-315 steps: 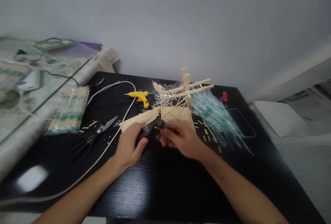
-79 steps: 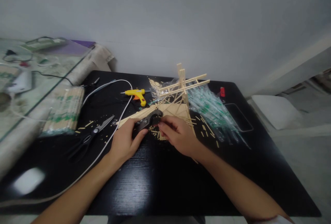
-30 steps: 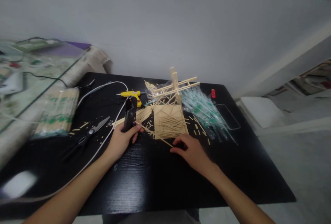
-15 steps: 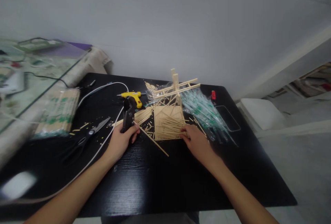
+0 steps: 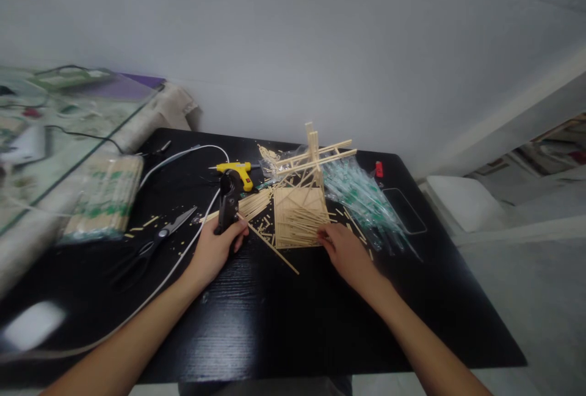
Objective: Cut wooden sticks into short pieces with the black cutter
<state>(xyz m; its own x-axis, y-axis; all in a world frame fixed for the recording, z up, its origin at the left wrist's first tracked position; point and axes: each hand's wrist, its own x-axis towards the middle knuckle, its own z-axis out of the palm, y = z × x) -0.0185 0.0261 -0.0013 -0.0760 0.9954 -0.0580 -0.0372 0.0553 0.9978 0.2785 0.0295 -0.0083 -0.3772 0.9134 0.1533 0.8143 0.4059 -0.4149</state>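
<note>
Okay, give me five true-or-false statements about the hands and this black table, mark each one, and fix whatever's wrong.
1. The left hand holds a black hand tool and a thin wooden stick. True.
2. The right hand grips the yellow glue gun. False: its fingertips are at the pile of sticks, and the glue gun lies on the black table.
3. A stick frame rises beyond the pile of sticks. True.
4. The scissors lie to the right of both hands. False: they lie to the left.
5. A small red object lies near the table's far right corner. True.
</note>
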